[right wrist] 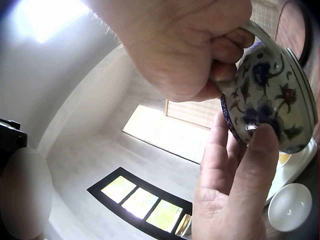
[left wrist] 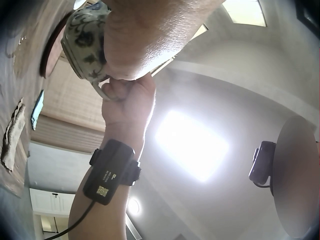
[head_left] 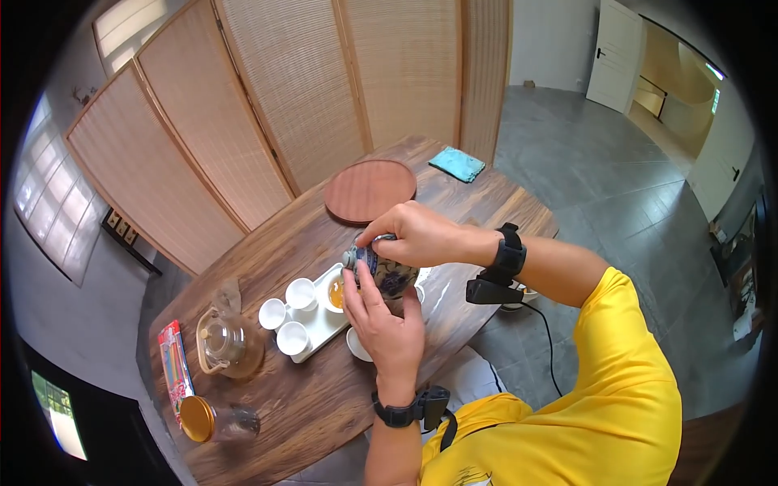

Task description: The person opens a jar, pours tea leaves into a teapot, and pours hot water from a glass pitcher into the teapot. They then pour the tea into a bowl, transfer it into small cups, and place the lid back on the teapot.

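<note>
A flowered teapot [head_left: 395,278] [right wrist: 265,102] [left wrist: 84,42] is tilted beside a white tray [head_left: 320,330]. My right hand [head_left: 421,235] [right wrist: 185,45] grips its handle, fingers curled, as the right wrist view shows. Against the pot's other side rests my left hand [head_left: 385,332] [right wrist: 235,195], with fingers extended and thumb on the painted wall. Amber liquid shows in a white vessel [head_left: 331,282] on the tray, just left of the pot. White cups [head_left: 301,294] [right wrist: 290,207] stand on and around the tray; the left hand partly covers one. The spout cannot be made out.
A round wooden tray [head_left: 370,191] and a turquoise cloth [head_left: 458,164] lie at the table's far side. On the left are a glass kettle [head_left: 231,344], a colourful packet [head_left: 175,364] and a jar with a gold lid [head_left: 197,419]. A folding screen [head_left: 300,81] stands behind.
</note>
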A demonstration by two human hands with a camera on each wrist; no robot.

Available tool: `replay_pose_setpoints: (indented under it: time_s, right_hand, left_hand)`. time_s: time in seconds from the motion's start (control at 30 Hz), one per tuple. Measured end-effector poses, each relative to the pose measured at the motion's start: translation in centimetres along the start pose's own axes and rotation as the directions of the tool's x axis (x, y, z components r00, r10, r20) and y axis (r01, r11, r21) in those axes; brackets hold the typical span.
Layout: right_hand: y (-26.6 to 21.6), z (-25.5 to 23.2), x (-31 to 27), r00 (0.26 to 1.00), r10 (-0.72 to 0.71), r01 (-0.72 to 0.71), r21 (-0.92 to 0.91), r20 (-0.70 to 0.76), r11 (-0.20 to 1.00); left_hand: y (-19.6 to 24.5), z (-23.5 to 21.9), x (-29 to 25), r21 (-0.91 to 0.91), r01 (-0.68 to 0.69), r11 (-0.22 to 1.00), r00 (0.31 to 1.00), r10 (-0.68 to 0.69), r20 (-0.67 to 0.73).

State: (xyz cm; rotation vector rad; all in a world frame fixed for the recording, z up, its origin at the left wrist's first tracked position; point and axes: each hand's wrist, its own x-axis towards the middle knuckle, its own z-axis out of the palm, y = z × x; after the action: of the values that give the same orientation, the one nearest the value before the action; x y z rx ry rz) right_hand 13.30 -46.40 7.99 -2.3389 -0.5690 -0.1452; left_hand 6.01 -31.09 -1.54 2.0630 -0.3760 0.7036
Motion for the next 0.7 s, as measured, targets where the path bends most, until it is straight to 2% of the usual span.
replay_pose_setpoints:
  time_s: [0.1, 0.3, 0.4, 0.53, 0.7]
  right_hand:
    - [0.6, 0.1, 0.1, 0.999, -0.042, 0.042, -0.002, -0.007, 0.999]
    - [1.4, 0.6, -0.2, 0.996, -0.041, 0.049, 0.111, -0.073, 0.993]
    - [1.2, 0.5, -0.1, 0.998, -0.020, 0.025, 0.093, -0.052, 0.995]
    - [0.7, 0.1, 0.1, 0.997, -0.063, 0.065, 0.066, -0.040, 0.996]
    - [0.2, -0.3, 0.3, 0.999, -0.046, 0.046, 0.099, -0.002, 0.994]
  left_hand:
    - [0.1, 0.0, 0.1, -0.007, 0.002, 1.000, 1.000, -0.002, -0.002]
    - [0.0, 0.2, 0.0, 0.001, -0.002, 1.000, 1.000, 0.002, 0.005]
    - [-0.3, 0.6, -0.2, -0.013, -0.001, 1.000, 1.000, 0.001, 0.007]
    - [-0.2, 0.7, -0.2, -0.005, -0.006, 1.000, 1.000, 0.006, -0.002]
    - [-0.1, 0.5, -0.2, 0.001, 0.003, 1.000, 1.000, -0.003, -0.012]
